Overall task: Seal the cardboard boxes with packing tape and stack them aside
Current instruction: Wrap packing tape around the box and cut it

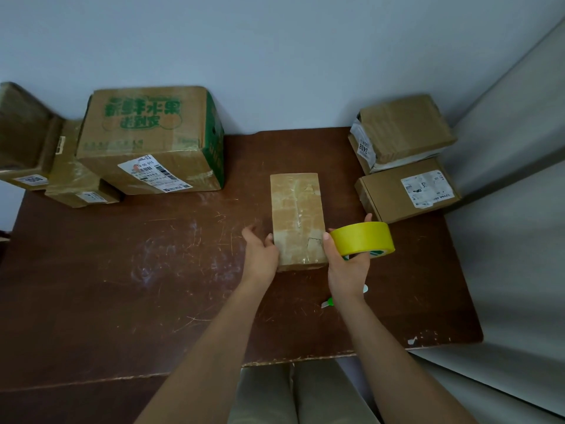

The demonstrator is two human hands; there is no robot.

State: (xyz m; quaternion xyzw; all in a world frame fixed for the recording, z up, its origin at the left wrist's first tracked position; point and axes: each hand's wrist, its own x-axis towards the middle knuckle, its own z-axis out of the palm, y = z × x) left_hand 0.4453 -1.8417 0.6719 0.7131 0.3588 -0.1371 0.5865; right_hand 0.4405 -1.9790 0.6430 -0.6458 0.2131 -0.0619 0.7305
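Steadying the small box [297,220] on the bench [122,270], our left hand [260,250] presses flat-fingered; our right hand [347,264] clasps the tape roll [362,238]. Light, stiff cardboard, we judge; hold its long sides.

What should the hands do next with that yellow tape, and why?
Probably bring the yellow tape roll over the near end of the small box and stick the tape end there. The right hand already grips the roll beside the box, the left hand steadies its other side, and no yellow tape shows on its top.
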